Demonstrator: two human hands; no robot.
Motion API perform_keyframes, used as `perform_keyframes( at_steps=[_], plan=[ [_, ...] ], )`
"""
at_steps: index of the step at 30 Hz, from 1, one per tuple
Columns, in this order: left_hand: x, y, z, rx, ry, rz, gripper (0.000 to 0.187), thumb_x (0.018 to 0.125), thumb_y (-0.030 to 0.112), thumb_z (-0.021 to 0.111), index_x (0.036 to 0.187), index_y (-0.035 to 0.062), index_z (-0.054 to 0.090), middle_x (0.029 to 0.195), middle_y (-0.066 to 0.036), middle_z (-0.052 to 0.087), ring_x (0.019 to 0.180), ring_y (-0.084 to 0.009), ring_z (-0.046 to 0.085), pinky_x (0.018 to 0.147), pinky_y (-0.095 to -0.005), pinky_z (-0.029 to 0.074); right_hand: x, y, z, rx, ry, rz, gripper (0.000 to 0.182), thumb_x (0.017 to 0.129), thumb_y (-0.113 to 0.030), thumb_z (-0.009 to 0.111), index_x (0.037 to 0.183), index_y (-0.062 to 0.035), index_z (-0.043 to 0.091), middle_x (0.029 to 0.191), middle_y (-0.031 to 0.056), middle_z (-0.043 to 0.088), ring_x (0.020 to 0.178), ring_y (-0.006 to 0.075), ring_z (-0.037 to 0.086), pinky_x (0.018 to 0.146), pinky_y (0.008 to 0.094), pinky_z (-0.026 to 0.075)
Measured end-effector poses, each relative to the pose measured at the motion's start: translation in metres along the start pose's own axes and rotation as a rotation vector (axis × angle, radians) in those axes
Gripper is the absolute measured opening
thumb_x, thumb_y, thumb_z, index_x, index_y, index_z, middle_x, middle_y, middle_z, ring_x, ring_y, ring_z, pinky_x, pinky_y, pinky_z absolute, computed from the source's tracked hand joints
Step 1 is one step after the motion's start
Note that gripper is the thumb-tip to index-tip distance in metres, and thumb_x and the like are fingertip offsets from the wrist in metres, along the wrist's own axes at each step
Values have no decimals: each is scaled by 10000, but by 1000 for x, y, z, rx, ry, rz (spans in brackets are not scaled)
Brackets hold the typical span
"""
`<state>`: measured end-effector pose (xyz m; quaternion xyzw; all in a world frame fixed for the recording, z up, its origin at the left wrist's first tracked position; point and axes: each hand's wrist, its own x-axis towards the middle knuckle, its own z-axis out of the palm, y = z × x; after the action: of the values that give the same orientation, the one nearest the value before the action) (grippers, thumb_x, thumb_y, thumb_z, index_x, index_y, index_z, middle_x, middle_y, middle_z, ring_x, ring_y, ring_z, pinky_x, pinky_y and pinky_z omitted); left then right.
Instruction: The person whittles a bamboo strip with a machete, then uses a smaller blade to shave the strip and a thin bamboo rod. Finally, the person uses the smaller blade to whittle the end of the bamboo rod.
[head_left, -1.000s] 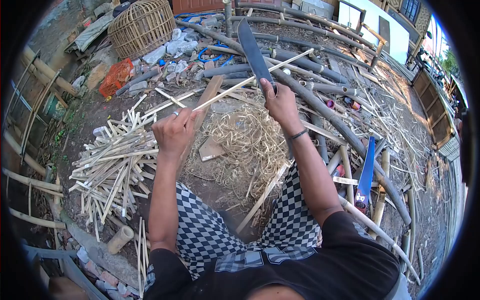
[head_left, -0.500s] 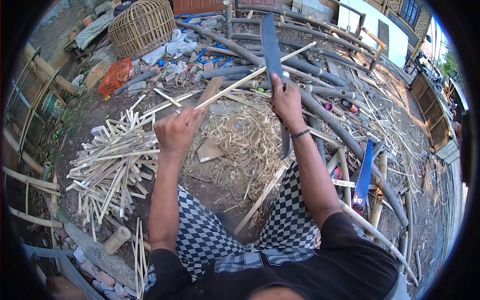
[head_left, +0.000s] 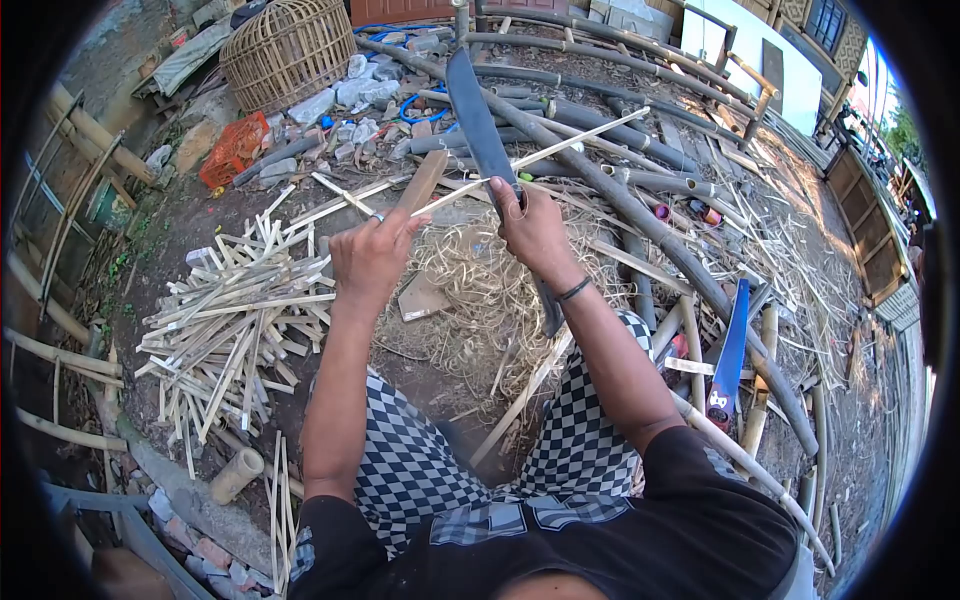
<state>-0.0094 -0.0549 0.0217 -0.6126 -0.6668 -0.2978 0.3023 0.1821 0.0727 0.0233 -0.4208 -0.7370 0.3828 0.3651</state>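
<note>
L hand (head_left: 372,255) grips thin, pale wooden strip (head_left: 582,138); R hand (head_left: 535,230) closed round long, dark-bladed knife (head_left: 478,115), blade across strip.

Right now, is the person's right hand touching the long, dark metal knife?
Touching. The head view shows the right hand closed around the lower part of the long, dark knife, with its blade pointing up.

Black-and-white checked trousers (head_left: 400,450) show at lower centre, a dark grey blade (head_left: 478,115) and cream strip (head_left: 585,138) upper centre, an orange crate (head_left: 234,152) upper left.
</note>
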Motion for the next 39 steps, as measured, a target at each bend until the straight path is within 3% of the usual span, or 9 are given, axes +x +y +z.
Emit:
perform_keyframes(
  at_steps=[5, 11, 22, 25, 27, 31, 35, 37, 39],
  plan=[
    [-2, 3, 2, -26, -32, -7, 238, 927, 380, 690, 937, 143, 717, 625, -52, 642, 552, -272, 656, 506, -399, 466, -2, 3, -2, -106, 58, -189, 621, 948, -591, 594, 944, 23, 691, 750, 219, 682, 722, 385, 681, 686, 488, 501],
    [-2, 6, -2, -69, -90, -30, 248, 925, 376, 691, 913, 130, 718, 709, -65, 682, 594, -281, 673, 510, -405, 478, 3, -1, -6, -108, -18, 36, 694, 922, -650, 587, 866, 27, 726, 679, 191, 669, 691, 360, 684, 688, 456, 516],
    [-2, 7, 11, -117, -37, -46, 250, 917, 352, 705, 913, 103, 722, 803, -81, 717, 636, -295, 694, 544, -397, 534, 3, 7, 3, 35, -11, -5, 699, 915, -653, 596, 819, 28, 717, 604, 129, 628, 624, 244, 658, 634, 421, 514],
    [-1, 13, 9, -101, -61, -72, 249, 917, 358, 703, 901, 110, 720, 761, -78, 706, 629, -298, 693, 542, -400, 535, 1, 5, 1, 119, -67, 118, 713, 909, -664, 599, 764, 27, 697, 583, 105, 616, 594, 216, 650, 603, 404, 513],
    [-1, 14, 11, -96, -65, -88, 251, 919, 364, 699, 891, 115, 718, 734, -77, 698, 625, -298, 693, 540, -402, 536, 3, 7, 1, 192, -84, 79, 585, 940, -606, 623, 751, -53, 589, 524, -23, 494, 428, 67, 480, 381, 262, 363],
    [-6, 14, 30, -71, -126, -104, 254, 930, 376, 686, 941, 128, 741, 703, -104, 693, 630, -326, 690, 564, -432, 527, -5, 3, 3, 98, -89, 21, 697, 917, -654, 603, 746, 17, 691, 563, 87, 602, 576, 176, 636, 561, 372, 502],
    [-3, 17, 34, 20, -197, -128, 265, 925, 384, 688, 933, 127, 750, 693, -116, 690, 623, -329, 690, 563, -430, 537, -13, -6, 5, 147, -138, 34, 661, 922, -629, 622, 743, 4, 689, 543, 56, 587, 533, 141, 601, 514, 346, 478],
    [-3, 17, 37, -1, -187, -135, 270, 924, 385, 689, 925, 123, 753, 693, -122, 691, 628, -333, 691, 569, -434, 540, -14, -8, 4, 257, -162, 72, 577, 940, -594, 637, 709, -73, 546, 512, -22, 478, 409, 68, 458, 357, 258, 335],
    [-3, 15, 40, -22, -178, -136, 276, 923, 386, 690, 917, 119, 756, 694, -129, 692, 633, -337, 693, 574, -439, 542, -12, -4, 5, 275, -159, 51, 572, 939, -595, 638, 713, -82, 526, 515, -34, 451, 400, 66, 436, 349, 257, 320]
  ],
)
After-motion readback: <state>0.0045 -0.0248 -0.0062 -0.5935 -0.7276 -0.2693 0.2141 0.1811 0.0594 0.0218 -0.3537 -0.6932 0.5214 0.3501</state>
